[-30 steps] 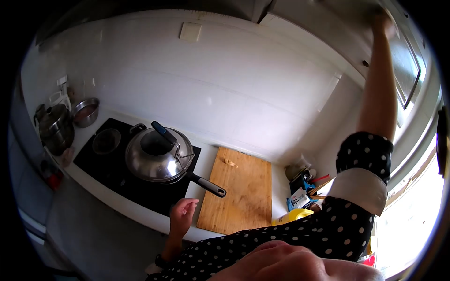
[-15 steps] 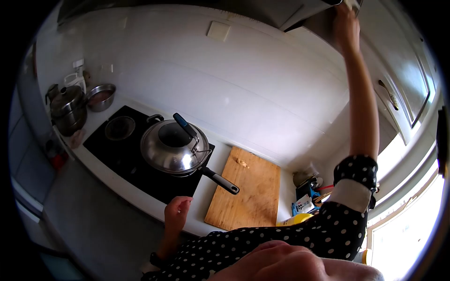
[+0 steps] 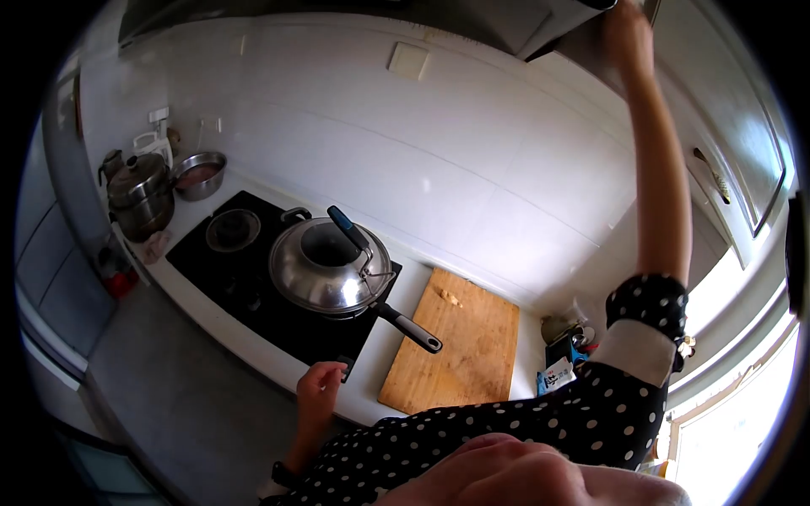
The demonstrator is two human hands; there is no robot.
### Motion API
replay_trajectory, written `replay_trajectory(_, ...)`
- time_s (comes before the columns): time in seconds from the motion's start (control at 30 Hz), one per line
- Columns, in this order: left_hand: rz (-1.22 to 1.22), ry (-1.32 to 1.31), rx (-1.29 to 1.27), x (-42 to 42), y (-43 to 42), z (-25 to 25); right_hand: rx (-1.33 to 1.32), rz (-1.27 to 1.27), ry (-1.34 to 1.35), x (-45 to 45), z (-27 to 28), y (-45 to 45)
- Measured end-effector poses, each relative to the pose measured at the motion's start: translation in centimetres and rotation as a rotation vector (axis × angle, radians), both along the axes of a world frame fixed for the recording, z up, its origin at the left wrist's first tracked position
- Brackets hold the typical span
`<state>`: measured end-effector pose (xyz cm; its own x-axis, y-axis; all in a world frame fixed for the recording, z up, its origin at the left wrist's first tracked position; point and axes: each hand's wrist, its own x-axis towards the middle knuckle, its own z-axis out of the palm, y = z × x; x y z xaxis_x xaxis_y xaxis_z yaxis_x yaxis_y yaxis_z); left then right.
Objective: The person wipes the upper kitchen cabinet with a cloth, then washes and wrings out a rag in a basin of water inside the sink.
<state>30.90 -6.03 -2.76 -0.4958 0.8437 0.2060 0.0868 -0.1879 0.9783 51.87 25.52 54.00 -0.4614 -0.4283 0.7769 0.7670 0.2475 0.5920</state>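
My left hand hangs low by the front edge of the counter, its fingers loosely curled with nothing visible in them. Close to it is the near corner of the black cooktop. A wok with a domed steel lid stands on the cooktop, its long handle pointing right. My right hand is raised high beside the range hood, at the upper cabinet. Its fingers are blurred and partly cut off by the frame edge, so what it touches is unclear.
A wooden cutting board with a small light-brown piece of food lies right of the wok. Farther right are packets and jars. A steel pot and a steel bowl stand at the left. A white cabinet door is upper right.
The view has shifted slightly, moving the counter right and down in the picture. My right hand stays raised by the hood, and my left hand remains low, loosely curled.
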Motion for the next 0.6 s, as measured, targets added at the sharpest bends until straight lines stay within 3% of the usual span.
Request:
replay_trajectory(0.03, 0.002, 0.016, -0.007, 0.1, 0.0, 0.4, -0.179, -0.242, 0.127, -0.3, 4.0, 0.3)
replay_trajectory(0.07, 0.005, 0.033, -0.017, 0.0, 0.0, 0.9, -0.33, -0.308, 0.23, -1.7, 6.5, -2.2)
replay_trajectory(0.13, 0.004, 0.034, -0.02, 0.2, 0.2, 1.8, -0.001, -0.143, 0.036, -1.6, 10.6, -2.2)
replay_trajectory(0.23, -0.048, -0.014, -0.034, 1.2, -0.2, 2.0, -0.366, 0.179, 0.281, -2.4, 7.3, -1.5)
replay_trajectory(0.27, -0.071, -0.026, -0.042, 1.5, -0.1, 1.5, -0.318, 0.005, 0.218, -2.5, 3.8, -3.4)
replay_trajectory(0.33, -0.1, -0.014, -0.034, 2.0, 0.0, 0.5, 0.096, 0.06, 0.049, -0.8, -1.9, -0.8)
replay_trajectory(0.37, -0.102, 0.013, -0.023, 2.1, -0.2, 0.1, -0.189, -0.277, 0.178, 1.4, -4.5, 1.3)
replay_trajectory(0.4, -0.1, 0.041, -0.006, 2.1, -0.1, -0.1, -0.006, 0.02, -0.006, 0.3, -9.3, -1.6)
replay_trajectory(0.47, -0.079, 0.021, 0.004, 2.0, -0.1, -0.3, -0.197, 0.011, -0.077, 0.6, -14.2, -3.1)
replay_trajectory(0.53, -0.055, 0.01, 0.013, 1.8, -0.3, -0.5, -0.319, -0.081, -0.148, 1.3, -13.4, -4.1)
replay_trajectory(0.6, -0.026, 0.005, 0.036, 1.7, -0.1, -0.4, -0.241, -0.051, -0.076, 1.5, -7.0, -3.5)
